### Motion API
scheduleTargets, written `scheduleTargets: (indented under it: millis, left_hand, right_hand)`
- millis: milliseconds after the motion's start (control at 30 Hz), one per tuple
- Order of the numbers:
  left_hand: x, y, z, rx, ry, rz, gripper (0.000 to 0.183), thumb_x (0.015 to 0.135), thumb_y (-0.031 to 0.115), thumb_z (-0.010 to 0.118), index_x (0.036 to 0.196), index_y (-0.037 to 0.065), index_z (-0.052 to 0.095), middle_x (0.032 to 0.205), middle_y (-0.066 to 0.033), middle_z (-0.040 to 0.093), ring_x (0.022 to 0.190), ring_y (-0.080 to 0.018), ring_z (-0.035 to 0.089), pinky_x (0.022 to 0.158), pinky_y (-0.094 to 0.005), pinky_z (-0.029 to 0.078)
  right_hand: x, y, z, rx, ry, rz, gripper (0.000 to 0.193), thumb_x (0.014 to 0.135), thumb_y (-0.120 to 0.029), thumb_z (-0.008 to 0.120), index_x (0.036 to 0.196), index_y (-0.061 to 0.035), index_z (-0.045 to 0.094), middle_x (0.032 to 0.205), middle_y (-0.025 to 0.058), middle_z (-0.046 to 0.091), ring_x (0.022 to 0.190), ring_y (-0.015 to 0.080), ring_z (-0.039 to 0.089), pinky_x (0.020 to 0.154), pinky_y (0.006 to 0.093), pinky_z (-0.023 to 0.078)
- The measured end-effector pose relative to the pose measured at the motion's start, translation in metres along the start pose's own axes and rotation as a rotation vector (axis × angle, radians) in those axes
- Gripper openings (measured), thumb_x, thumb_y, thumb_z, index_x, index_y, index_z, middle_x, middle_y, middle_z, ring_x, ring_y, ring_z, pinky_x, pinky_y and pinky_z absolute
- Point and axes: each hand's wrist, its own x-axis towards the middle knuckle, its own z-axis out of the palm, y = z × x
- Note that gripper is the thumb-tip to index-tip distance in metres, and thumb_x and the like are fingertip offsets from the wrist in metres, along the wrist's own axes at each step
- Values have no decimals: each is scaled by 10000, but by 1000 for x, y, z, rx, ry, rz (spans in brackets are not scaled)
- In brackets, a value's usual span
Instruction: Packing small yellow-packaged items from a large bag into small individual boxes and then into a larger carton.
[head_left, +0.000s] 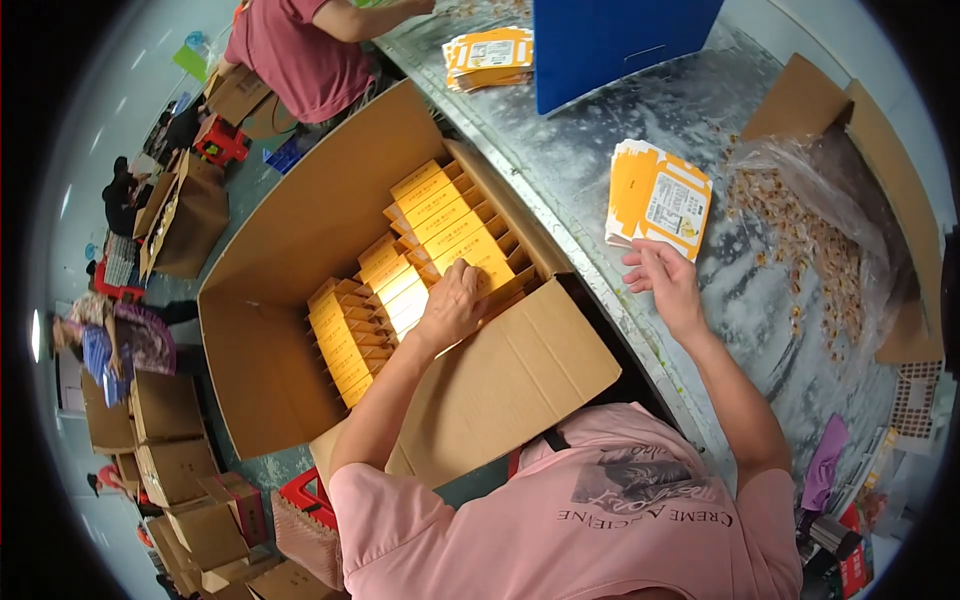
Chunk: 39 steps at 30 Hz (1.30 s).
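A large cardboard carton stands open on my left, holding rows of small yellow boxes packed on edge. Inside it, my left hand is closed with its fingertips on a yellow box near the end of the right-hand row. Part of that box is hidden by the hand. Over the metal table, my right hand has loosely bent fingers set apart, and nothing shows in them. Its fingertips are at the near edge of a fanned stack of flat yellow-and-white box blanks; whether they touch is unclear.
Small wrapped pieces spill from a clear plastic bag in a tipped carton at the right. A blue panel stands near another blank stack. A co-worker is at the far left, with cartons beyond.
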Motion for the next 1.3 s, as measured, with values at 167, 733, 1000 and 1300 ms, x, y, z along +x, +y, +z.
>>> scheduleTargets:
  millis: [167,733,1000,1300]
  left_hand:
    - [6,-15,34,268,168,241,320,803,151,719,1040,29,542,984,-152,527,953,-337,528,833,-433,437]
    - [187,146,57,-277,200,-30,298,898,144,653,1120,-55,654,977,-250,618,972,-371,566,884,-436,467]
    - [181,170,53,-206,255,-51,275,858,160,669,971,-87,631,948,-294,588,944,-411,560,852,-483,466]
    - [173,171,56,-274,245,-194,419,855,191,707,1118,-106,575,1047,-288,560,960,-431,566,869,-481,478]
  right_hand:
    - [1,15,-42,-846,222,-581,374,971,-134,546,1313,17,538,1352,215,527,1265,387,475,1067,467,385]
    - [44,53,-76,-678,432,-337,503,906,-236,619,1277,65,464,1242,277,533,1156,429,515,994,477,429]
    - [44,48,-70,-596,425,-278,434,909,-203,601,1205,84,466,1108,271,570,1052,439,539,924,505,442]
    - [46,64,-67,-711,640,-451,380,909,-167,616,1245,1,561,1206,233,578,1113,388,581,967,450,466]
